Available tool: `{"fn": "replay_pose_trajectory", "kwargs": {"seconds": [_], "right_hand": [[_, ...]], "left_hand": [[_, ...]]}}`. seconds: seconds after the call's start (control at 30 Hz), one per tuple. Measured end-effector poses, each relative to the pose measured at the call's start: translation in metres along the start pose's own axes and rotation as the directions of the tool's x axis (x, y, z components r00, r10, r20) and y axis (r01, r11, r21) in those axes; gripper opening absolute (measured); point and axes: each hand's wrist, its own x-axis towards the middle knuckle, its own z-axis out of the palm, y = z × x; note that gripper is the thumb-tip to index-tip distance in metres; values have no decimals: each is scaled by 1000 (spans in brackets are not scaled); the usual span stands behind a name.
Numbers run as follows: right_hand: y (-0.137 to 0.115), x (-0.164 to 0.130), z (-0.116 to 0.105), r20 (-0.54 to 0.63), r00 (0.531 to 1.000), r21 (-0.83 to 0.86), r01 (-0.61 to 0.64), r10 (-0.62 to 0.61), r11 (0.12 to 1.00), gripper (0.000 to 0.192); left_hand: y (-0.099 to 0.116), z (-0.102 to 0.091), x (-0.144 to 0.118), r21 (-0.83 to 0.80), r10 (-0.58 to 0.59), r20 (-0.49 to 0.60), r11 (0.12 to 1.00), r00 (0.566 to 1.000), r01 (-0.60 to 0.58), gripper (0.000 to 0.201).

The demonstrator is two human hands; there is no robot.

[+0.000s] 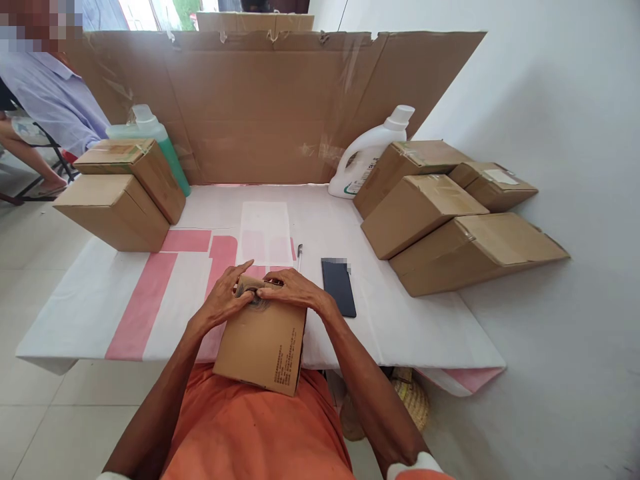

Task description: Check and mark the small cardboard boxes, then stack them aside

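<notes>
A small brown cardboard box (263, 347) with black print on its side rests at the table's near edge, tilted against my body. Both hands press on its far top edge. My left hand (227, 297) lies on the left part of that edge, fingers curled. My right hand (295, 288) covers the right part, fingertips meeting the left hand over a dark patch on the box. Whether anything small sits under the fingers is hidden.
A black phone (339, 287) and a pen (299, 253) lie just beyond the box. Stacked cardboard boxes stand at left (117, 210) and right (440, 220). A green bottle (150, 130) and a white jug (367, 157) stand before a cardboard backdrop (270, 100). Another person (45, 93) sits far left.
</notes>
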Motion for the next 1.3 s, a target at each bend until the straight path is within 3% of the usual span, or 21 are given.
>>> {"fn": "replay_pose_trajectory", "kwargs": {"seconds": [0.07, 0.17, 0.4, 0.47, 0.5, 0.53, 0.6, 0.67, 0.83, 0.93, 1.03, 1.13, 1.2, 1.3], "right_hand": [[-2, 1, 5, 10, 1000, 6, 5, -5, 1000, 33], [-7, 3, 8, 27, 1000, -14, 12, -11, 1000, 31], [-10, 3, 10, 42, 999, 45, 30, -32, 999, 31], [-1, 1, 7, -42, 999, 148, 9, -3, 989, 32], [6, -1, 5, -123, 990, 184, -51, 74, 982, 33], [14, -2, 1, -212, 960, 201, -139, 182, 970, 37], [31, -1, -6, -363, 844, 189, -348, 395, 918, 42], [46, 3, -12, -422, 753, 160, -487, 505, 859, 39], [60, 23, -10, -428, 703, 177, -552, 569, 815, 23], [56, 25, -9, -415, 730, 256, -479, 543, 840, 23], [41, 8, -13, -409, 784, 354, -336, 467, 873, 28], [13, -28, -18, -452, 839, 478, -60, 304, 876, 35], [-12, -52, -19, -483, 867, 574, 210, 121, 791, 38], [-47, -79, -15, -458, 885, 645, 398, -87, 653, 35]], "left_hand": [[-10, 1, -5, -150, 27, 31, 989, 999, -22, 68], [-18, 4, -15, -230, 0, 24, 973, 1000, 6, 62], [-22, 6, -24, -108, 49, -44, 993, 998, -54, 48], [-23, 4, -26, -91, 51, -67, 994, 996, -57, 42], [-24, 3, -27, -83, 47, -76, 995, 996, -53, 39], [-25, 3, -29, -76, 42, -82, 996, 996, -48, 37], [-27, 2, -31, -72, 31, -84, 997, 996, -37, 36], [-29, 3, -33, -77, 23, -82, 997, 996, -29, 36], [-28, 3, -34, -93, 4, -57, 996, 998, -9, 34], [-25, 1, -36, -99, -4, -51, 995, 999, -1, 36], [-24, -2, -38, -108, -22, -40, 994, 999, 17, 36], [-24, -2, -36, -105, -16, -40, 994, 999, 11, 31], [-23, -1, -34, -98, -4, -47, 995, 999, -1, 28], [-21, 0, -33, -97, 12, -58, 995, 998, -18, 25]]}}
